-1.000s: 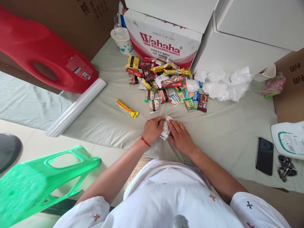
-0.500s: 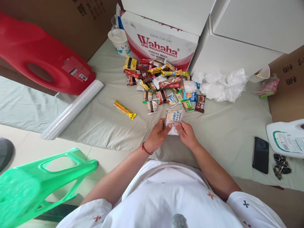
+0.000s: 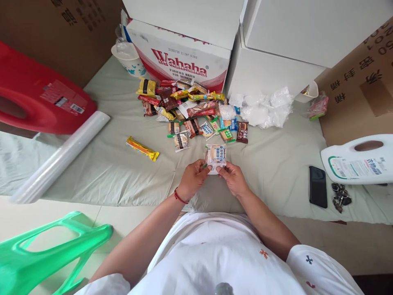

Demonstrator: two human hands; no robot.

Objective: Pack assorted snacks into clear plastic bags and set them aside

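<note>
Between my two hands is a small clear packet of biscuits (image 3: 216, 154) with blue print, held near the front edge of the cloth-covered surface. My left hand (image 3: 194, 178), with a red cord at the wrist, pinches its left lower side. At the right lower side, the thumb and fingers of my right hand (image 3: 235, 179) grip it too. Just beyond lies a pile of wrapped snacks (image 3: 196, 108). A round biscuit packet (image 3: 181, 140) and a brown cocoa packet (image 3: 242, 132) lie at its near edge. Apart on the left is a yellow snack bar (image 3: 142, 148).
Crumpled clear plastic bags (image 3: 267, 108) lie right of the pile, before white drawers (image 3: 276, 61). A Wahaha carton (image 3: 181, 61) stands behind. Left are a red jug (image 3: 39, 86), a plastic film roll (image 3: 64, 155) and a green stool (image 3: 46, 254); right, a phone (image 3: 318, 187), keys (image 3: 340, 197) and white bottle (image 3: 359, 159).
The camera view has swung to the right, so the scene sits further left. The packet stays in both hands and its print now reads the other way up, as if turned.
</note>
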